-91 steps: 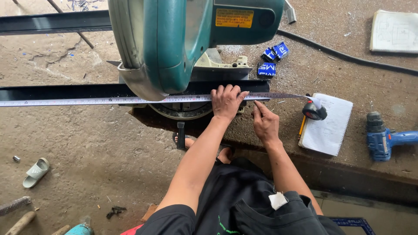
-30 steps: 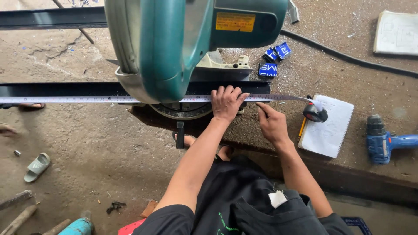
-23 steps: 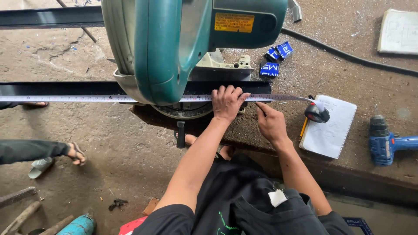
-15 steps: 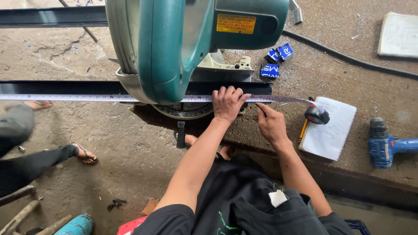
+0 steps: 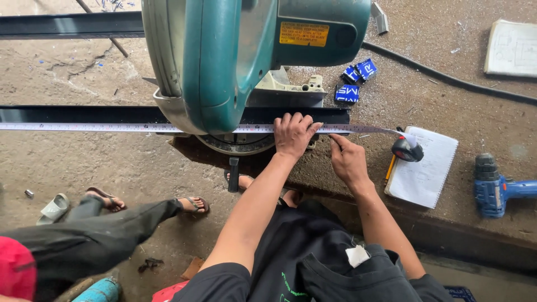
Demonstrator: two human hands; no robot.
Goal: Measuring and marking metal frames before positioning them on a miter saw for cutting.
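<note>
A long black metal bar [image 5: 84, 114] lies flat across the concrete floor [image 5: 100, 162], passing under the big teal chop saw [image 5: 224, 61], and a silver steel measuring tape [image 5: 89, 127] is stretched along its near edge. The left hand [image 5: 293, 134] lies palm down just to the right of the saw, fingers spread, pressing the tape against the bar close to the bar's right end. The right hand [image 5: 348, 160] sits right of the left one and a little nearer the person, fingers pinched together on a thin marking tool whose tip meets the tape just past the bar's end; the two hands are near each other but not touching. Further right of the saw the tape curves up to its black round case [image 5: 406, 150], which rests on the edge of a white spiral notepad [image 5: 425, 170]. A blue cordless drill [image 5: 495, 187] lies beyond the notepad. Small blue boxes [image 5: 353, 83] sit behind the bar, right of the saw. Left of the saw, another person's dark-trousered legs in sandals [image 5: 112, 215] cross the floor.
</note>
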